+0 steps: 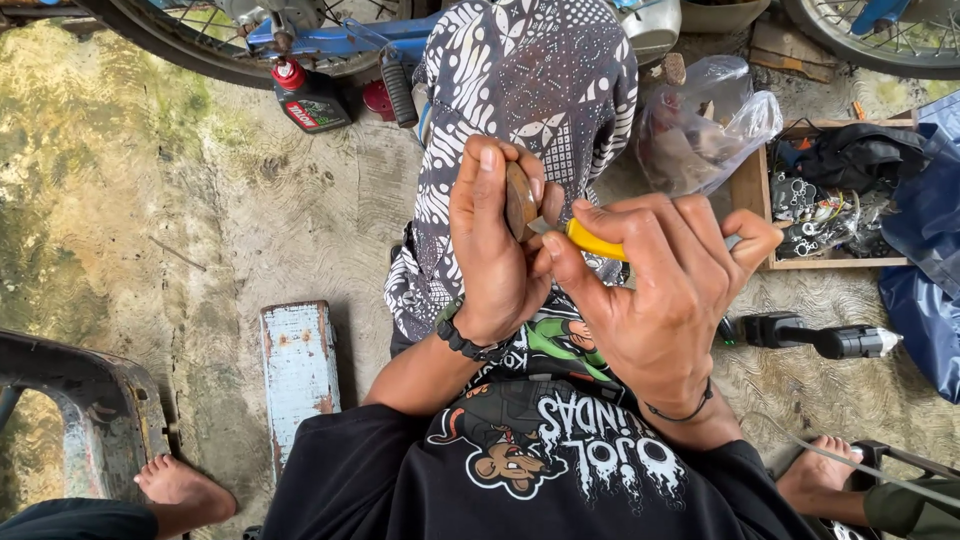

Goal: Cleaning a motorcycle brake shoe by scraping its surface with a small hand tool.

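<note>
Now | left hand (492, 245) pinches brown disc (519, 200) | right hand (660, 290) grips yellow-handled tool (592, 240), tip at disc edge

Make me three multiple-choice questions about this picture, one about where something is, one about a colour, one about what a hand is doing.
1. Where does the oil bottle stand?
A. under the motorbike
B. in the wooden tray
C. on the metal stool

2. What colour is the handle of the tool?
A. red
B. yellow
C. green

3. What is the left hand doing?
A. resting open on the ground
B. gripping a small brown disc
C. holding a plastic bag

Answers: 1 A, it sits on the ground below the blue frame. 2 B, yellow shows between the right hand fingers. 3 B, the fingers close round the disc.
</note>
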